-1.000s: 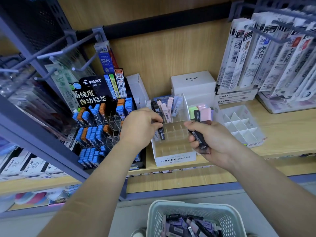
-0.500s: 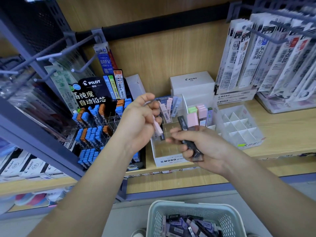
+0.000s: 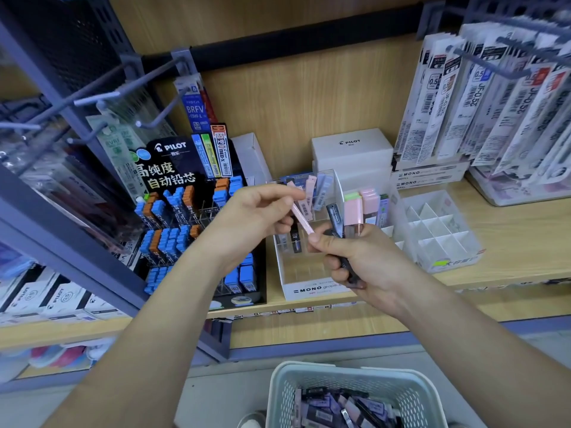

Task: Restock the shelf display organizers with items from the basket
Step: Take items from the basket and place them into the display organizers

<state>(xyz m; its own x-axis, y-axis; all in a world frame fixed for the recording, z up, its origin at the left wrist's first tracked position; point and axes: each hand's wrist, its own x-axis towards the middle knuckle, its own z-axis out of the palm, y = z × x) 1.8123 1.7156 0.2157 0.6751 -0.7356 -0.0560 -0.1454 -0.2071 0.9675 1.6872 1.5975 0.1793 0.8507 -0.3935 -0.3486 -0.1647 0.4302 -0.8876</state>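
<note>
My left hand pinches a slim pink lead case just above the clear MONO display organizer on the wooden shelf. My right hand grips a bundle of lead cases, black and pink ones, and its thumb touches the lower end of the pink case. The organizer holds a few pastel cases at its back and one black case in a middle slot. A pale green basket with several more cases stands below at the bottom edge.
A black Pilot lead display with blue and orange cases stands left of the organizer. An empty white divided organizer sits to the right. White Pilot boxes stand behind. Refill packs hang on hooks at upper right.
My left hand lifted from the organizer slots and took a pink case from the bundle. My right hand moved left and up toward it with the bundle.
</note>
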